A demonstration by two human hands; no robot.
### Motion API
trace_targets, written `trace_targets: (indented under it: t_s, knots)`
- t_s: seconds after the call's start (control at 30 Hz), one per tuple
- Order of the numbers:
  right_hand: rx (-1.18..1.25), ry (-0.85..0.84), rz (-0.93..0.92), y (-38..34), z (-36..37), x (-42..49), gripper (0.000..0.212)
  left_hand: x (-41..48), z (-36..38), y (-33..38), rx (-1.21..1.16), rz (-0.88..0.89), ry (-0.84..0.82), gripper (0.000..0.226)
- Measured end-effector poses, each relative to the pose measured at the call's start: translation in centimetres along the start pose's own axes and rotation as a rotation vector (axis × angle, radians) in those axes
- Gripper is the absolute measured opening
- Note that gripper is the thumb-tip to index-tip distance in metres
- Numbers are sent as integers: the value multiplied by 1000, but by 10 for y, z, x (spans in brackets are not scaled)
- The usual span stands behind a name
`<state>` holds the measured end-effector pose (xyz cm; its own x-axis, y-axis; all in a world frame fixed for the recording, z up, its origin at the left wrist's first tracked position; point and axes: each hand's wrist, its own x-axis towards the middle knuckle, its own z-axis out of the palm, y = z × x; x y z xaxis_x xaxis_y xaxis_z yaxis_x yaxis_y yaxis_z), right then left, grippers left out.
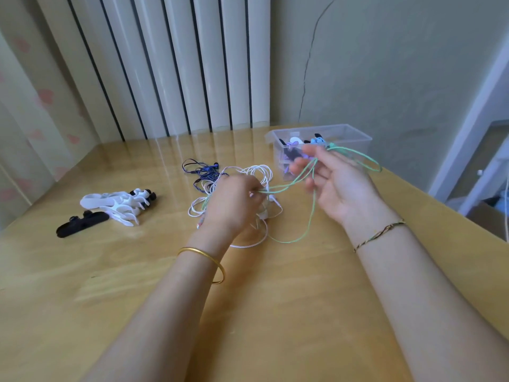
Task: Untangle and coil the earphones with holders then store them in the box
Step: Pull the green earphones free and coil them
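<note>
**Green cable drawn between two hands over the tangle**

We see the left hand (234,199) knuckles-up over the middle of the pale, glossy wooden desk (137,285). Its fingers are curled and its fingertips pinch the thin mint-green earphone cable (308,221) just above a tangle of white earphone cables (256,172). From that pinch the green cable runs up to the right hand (338,183), which is raised with its palm toward us. Its fingers are half curled round several green strands, though motion blur keeps us from telling which fingers do the gripping. One green loop sticks out past this hand toward the desk's right edge, and another hangs down to the desk between the two wrists.

The white tangle lies under and around the left hand. A dark blue earphone cable (201,172) touches its far left side, toward the far edge. The open-topped clear plastic box (355,139) stands at the far right corner, just behind the right hand, holding small black, blue and purple items too small to make out. Near the left edge lies a pile of white plastic holders (115,204), with a black holder (82,223) just beside it on our side.

A gold bangle (205,256) circles the left wrist and a braided bracelet (380,232) the right. A white ribbed radiator (165,64) stands beyond the far edge.
</note>
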<state>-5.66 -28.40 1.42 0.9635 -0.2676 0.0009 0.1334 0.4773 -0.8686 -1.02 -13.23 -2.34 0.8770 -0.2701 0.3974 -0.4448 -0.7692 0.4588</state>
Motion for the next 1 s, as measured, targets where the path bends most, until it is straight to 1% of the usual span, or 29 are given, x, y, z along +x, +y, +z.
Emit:
trace_targets:
  t_s: [0.07,0.1,0.17,0.23,0.27,0.33,0.4,0.43,0.47,0.5,0.53,0.57,0.6,0.63,0.67,0.7,0.73,0.77,0.8,0.83,0.87,0.93,1.0]
  knots:
    - [-363,73,-59,2,-9,5,18,3,-8,-5,-83,-95,164,13]
    - [-495,79,-63,3,-14,7,19,2,-15,-5,-131,-127,234,14]
    - [-668,4,-11,2,-20,8,25,3,-26,-8,-230,-167,321,15]
    - [-916,-59,0,0,-25,6,32,4,-34,-11,-280,-202,386,17]
    - [-1062,-44,-25,0,-26,6,35,5,-37,-13,-293,-220,418,17]
    - [-1356,68,-61,-2,-31,10,41,5,-43,-15,-291,-244,473,16]
    - [-1564,194,-6,-2,-33,13,45,6,-48,-15,-277,-243,480,16]
    - [-1628,246,24,-1,-33,13,44,6,-50,-14,-294,-233,447,18]
    - [-1675,287,19,1,-32,13,42,6,-51,-13,-321,-216,391,20]
    - [-1711,307,-62,4,-31,13,37,6,-51,-10,-331,-198,325,22]
    - [-1708,309,-217,7,-28,12,30,5,-50,-7,-307,-178,258,24]
    - [-1633,283,-404,10,-23,10,27,4,-49,-4,-258,-154,197,26]
    - [-1465,211,-571,13,-16,9,28,4,-47,-1,-208,-127,143,26]
    - [-1233,103,-647,14,-7,6,30,4,-46,2,-167,-94,97,26]
    - [-1033,-18,-645,15,3,1,30,4,-46,6,-140,-59,58,26]
    - [-933,-111,-615,16,11,-4,27,5,-44,9,-129,-26,26,27]
    - [-951,-168,-600,18,16,-6,24,4,-44,11,-133,-3,0,29]
    - [-1021,-179,-612,20,18,-8,27,4,-44,12,-148,14,-22,31]
    - [-1066,-155,-634,20,17,-7,31,5,-44,12,-163,27,-35,32]
    - [-1050,-102,-641,19,15,-5,33,5,-44,10,-159,34,-46,30]
    - [-967,-41,-626,17,14,-3,33,6,-43,7,-128,35,-48,26]
    - [-653,55,-533,11,11,0,34,7,-40,-2,-66,25,-23,19]
    - [-287,108,-401,6,11,2,35,8,-36,-9,-63,5,26,14]
